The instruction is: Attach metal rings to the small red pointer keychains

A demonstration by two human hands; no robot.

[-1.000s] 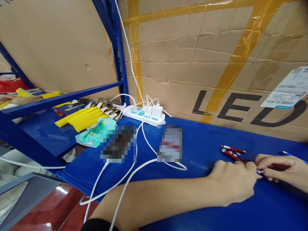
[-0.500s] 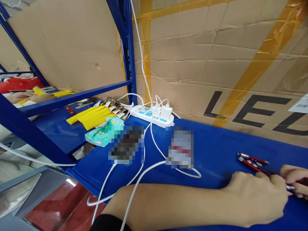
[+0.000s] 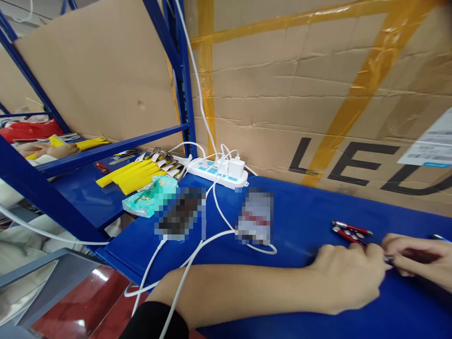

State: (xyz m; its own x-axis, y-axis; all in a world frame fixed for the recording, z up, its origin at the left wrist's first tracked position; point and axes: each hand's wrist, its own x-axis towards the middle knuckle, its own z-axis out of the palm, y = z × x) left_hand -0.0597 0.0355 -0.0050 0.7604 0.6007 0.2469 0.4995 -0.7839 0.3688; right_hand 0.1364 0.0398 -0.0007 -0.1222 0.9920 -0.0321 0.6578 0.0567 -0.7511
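Observation:
My left hand [image 3: 351, 278] is closed, back of the hand toward me, at the right part of the blue tabletop [image 3: 300, 292]. Opposite it, fingers pinched, is my right hand [image 3: 420, 254], almost touching it. Between the two shows a small silver tip [image 3: 388, 259], seemingly a pen's; my fingers hide the rest, both hands appearing closed on it. Just beyond my left hand lie red pens [image 3: 353, 229] with silver ends, side by side. A blue and silver pen-like end [image 3: 439, 237] pokes out behind my right hand.
Two blurred phones, one [image 3: 180, 214] left and one [image 3: 256, 216] nearer the middle, lie among white cables. Behind them sits a power strip [image 3: 219, 174] with chargers. A green tissue pack [image 3: 150, 197] and yellow-handled tools [image 3: 134, 175] are left. Taped cardboard [image 3: 254, 113] stands behind.
The view has turned right, so the tabletop things sit further left and more of my right hand shows. Both hands stay together around the small silver-tipped piece.

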